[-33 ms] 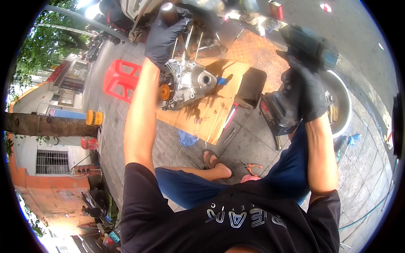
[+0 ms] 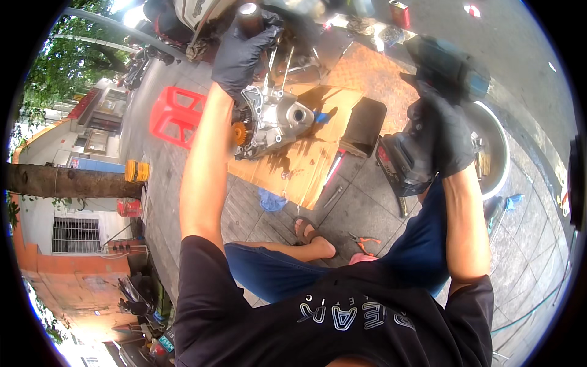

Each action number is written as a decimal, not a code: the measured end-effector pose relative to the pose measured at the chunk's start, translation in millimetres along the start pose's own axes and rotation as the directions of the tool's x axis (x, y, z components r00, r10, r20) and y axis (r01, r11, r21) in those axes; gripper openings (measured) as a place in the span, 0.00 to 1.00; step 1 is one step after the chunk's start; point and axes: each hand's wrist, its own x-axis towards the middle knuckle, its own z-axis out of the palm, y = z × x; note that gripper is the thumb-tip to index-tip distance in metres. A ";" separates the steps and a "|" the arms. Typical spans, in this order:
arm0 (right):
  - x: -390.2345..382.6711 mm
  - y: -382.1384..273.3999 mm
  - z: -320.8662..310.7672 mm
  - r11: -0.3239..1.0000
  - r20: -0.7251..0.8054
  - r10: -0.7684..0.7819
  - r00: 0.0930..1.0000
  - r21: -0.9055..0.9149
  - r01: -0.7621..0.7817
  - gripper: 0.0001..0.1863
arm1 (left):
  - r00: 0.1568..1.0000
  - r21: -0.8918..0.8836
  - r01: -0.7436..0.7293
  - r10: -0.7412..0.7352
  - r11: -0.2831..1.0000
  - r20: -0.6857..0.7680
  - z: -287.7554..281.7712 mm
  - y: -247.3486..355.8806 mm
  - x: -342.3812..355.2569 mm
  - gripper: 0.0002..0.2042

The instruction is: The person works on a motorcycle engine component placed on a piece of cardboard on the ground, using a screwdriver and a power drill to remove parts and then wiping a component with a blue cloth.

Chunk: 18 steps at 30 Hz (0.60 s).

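My left hand (image 2: 237, 61), in a black glove, is closed around a dark cylinder (image 2: 249, 23) with a shiny silver end. It is at the far side of a silver engine crankcase (image 2: 278, 116), close to its upright studs (image 2: 287, 67). An orange gear (image 2: 239, 133) shows on the crankcase's left side. My right hand (image 2: 449, 134), also black-gloved, grips a cordless power tool (image 2: 449, 67) by its handle. Its battery pack (image 2: 400, 162) is below the hand, and its head is blurred. I cannot make out the tool's tip.
The crankcase sits on cardboard (image 2: 299, 177). A dark box-like tray (image 2: 364, 125) lies to its right, with a metal basin (image 2: 498, 153) farther right. Orange-handled pliers (image 2: 367, 241) lie near my foot. A red plastic stool (image 2: 174, 116) is at left; a blue rag (image 2: 272, 200) lies on the paving.
My left hand and the dark cylinder have shifted slightly to the right. My right hand and the power tool look the same.
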 end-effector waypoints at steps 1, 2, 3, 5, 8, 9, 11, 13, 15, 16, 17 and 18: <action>0.3 0.4 -2.0 1.000 0.008 0.015 1.000 -0.004 -0.015 0.19 | 0.999 0.018 0.033 -0.033 0.999 -0.016 9.2 -1.3 -1.3 0.15; -0.5 1.1 1.0 1.000 -0.014 0.008 1.000 0.020 -0.008 0.19 | 0.997 0.042 0.069 -0.068 0.997 -0.036 13.4 1.3 -3.6 0.16; -2.1 1.1 6.5 0.999 -0.036 0.003 0.999 0.044 -0.001 0.19 | 0.993 -0.071 0.038 -0.030 0.997 0.113 6.6 -10.1 2.9 0.17; -4.9 -0.8 13.2 0.999 -0.058 -0.017 0.998 0.042 0.019 0.19 | 0.988 -0.002 0.074 -0.073 0.997 0.139 13.8 -13.3 1.4 0.17; -4.5 -1.0 8.3 0.995 -0.031 -0.074 0.997 -0.064 0.072 0.21 | 0.980 0.055 0.112 -0.120 0.992 0.158 36.5 -5.0 -3.2 0.18; 0.6 4.2 -0.2 0.988 -0.004 -0.100 0.995 -0.117 0.099 0.21 | 0.970 0.049 0.135 -0.142 0.990 0.197 41.4 1.0 -3.2 0.19; 3.9 7.6 -7.5 0.979 0.033 -0.124 0.992 -0.158 0.128 0.21 | 0.961 0.009 0.195 -0.193 0.981 0.196 52.2 14.2 -9.2 0.18; 3.3 7.4 -8.8 0.982 0.046 -0.122 0.991 -0.142 0.127 0.21 | 0.967 0.062 0.166 -0.175 0.984 0.187 53.1 7.8 -6.9 0.18; 1.6 7.8 -7.6 0.985 0.060 -0.110 0.992 -0.129 0.117 0.21 | 0.976 0.054 0.094 -0.102 0.994 0.191 43.2 -5.0 -2.5 0.18; -0.1 7.2 -6.1 0.986 0.061 -0.101 0.993 -0.126 0.108 0.20 | 0.975 0.092 0.072 -0.090 0.993 0.203 35.2 -12.5 0.1 0.18; -0.6 6.2 -7.2 0.986 0.054 -0.095 0.994 -0.129 0.101 0.20 | 0.973 0.121 0.046 -0.072 0.992 0.220 35.2 -13.1 3.7 0.18; -1.5 4.6 -7.5 0.987 0.041 -0.088 0.995 -0.133 0.092 0.20 | 0.970 0.150 0.020 -0.055 0.988 0.237 35.8 -14.1 5.8 0.18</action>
